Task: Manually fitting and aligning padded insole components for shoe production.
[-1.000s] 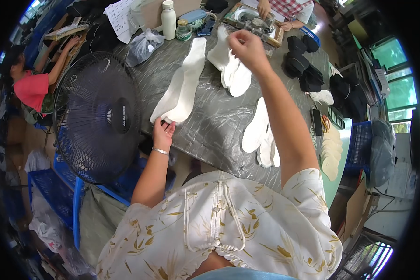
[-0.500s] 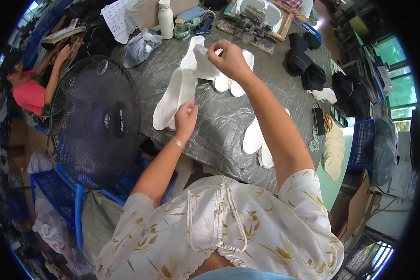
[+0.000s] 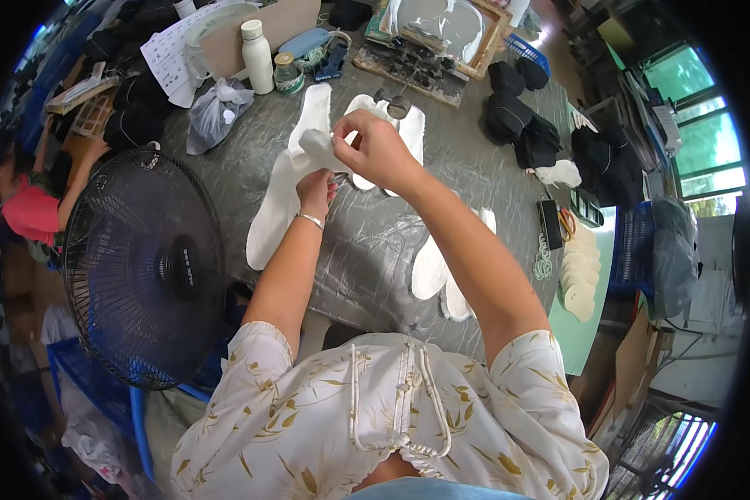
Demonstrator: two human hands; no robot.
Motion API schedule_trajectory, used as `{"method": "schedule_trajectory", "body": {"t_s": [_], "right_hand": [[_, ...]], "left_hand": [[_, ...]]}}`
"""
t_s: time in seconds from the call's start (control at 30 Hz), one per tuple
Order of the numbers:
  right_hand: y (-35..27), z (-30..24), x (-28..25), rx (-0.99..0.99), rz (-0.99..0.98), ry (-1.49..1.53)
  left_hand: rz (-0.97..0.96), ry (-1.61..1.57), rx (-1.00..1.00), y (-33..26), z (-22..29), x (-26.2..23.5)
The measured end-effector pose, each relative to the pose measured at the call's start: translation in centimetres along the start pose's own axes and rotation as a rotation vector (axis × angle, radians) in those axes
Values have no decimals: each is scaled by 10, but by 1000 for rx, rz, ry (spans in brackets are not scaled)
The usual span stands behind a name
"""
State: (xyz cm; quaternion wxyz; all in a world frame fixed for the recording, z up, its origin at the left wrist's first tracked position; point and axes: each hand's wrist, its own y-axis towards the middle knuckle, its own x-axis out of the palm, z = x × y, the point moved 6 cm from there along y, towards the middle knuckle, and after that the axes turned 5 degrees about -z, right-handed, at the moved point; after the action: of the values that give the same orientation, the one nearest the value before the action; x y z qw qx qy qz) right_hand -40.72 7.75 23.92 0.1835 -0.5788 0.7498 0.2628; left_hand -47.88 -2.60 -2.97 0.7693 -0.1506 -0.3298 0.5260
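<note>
My right hand (image 3: 370, 152) is closed, thumb and fingers pinching the edge of a white shoe insole (image 3: 317, 147) raised over the table. Just below it, my left hand (image 3: 314, 193) is curled close to the insole's lower end; whatever its fingers grip is hidden. To the left on the table lies a long white insole (image 3: 268, 218), with another white insole (image 3: 312, 112) beyond it. More white insoles (image 3: 412, 137) lie behind my right hand, a small dark round object (image 3: 398, 107) among them. A further white pair (image 3: 429, 268) lies under my right forearm.
A black fan (image 3: 146, 267) stands at the table's left edge. Toward the back are a white bottle (image 3: 257, 58), a glass jar (image 3: 288, 75), a tied plastic bag (image 3: 217, 115) and a framed screen (image 3: 475, 37). Dark fabric pieces (image 3: 508, 117) and cream insoles (image 3: 581, 271) lie right.
My left hand has moved up and in, close beneath my right hand. The insole in my right hand now sits lower, nearer my left fingers. The whole view has shifted slightly.
</note>
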Motion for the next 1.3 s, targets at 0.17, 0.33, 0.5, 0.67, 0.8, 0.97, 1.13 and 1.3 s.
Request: {"method": "schedule_trajectory", "body": {"t_s": [0.17,0.33,0.5,0.67,0.8,0.97,1.13,1.3], "right_hand": [[7,5,-20,-52,212,77],[19,9,-47,-141,379,97],[30,-9,-89,-183,445,111],[26,-35,-124,-210,408,91],[8,-62,-137,-160,376,-249],[-55,-60,-124,-294,389,-501],[-184,3,9,-257,-51,-572],[-278,103,106,-65,-243,-529]], "left_hand": [[98,80,46,5,-3,-5],[183,194,17,7,-14,-11],[214,278,28,4,-12,-6],[201,337,69,1,-7,-3],[157,280,70,-15,-1,5],[28,113,94,-48,-3,26],[-49,12,14,-58,-30,0],[-76,207,140,-98,-35,-29]]}}
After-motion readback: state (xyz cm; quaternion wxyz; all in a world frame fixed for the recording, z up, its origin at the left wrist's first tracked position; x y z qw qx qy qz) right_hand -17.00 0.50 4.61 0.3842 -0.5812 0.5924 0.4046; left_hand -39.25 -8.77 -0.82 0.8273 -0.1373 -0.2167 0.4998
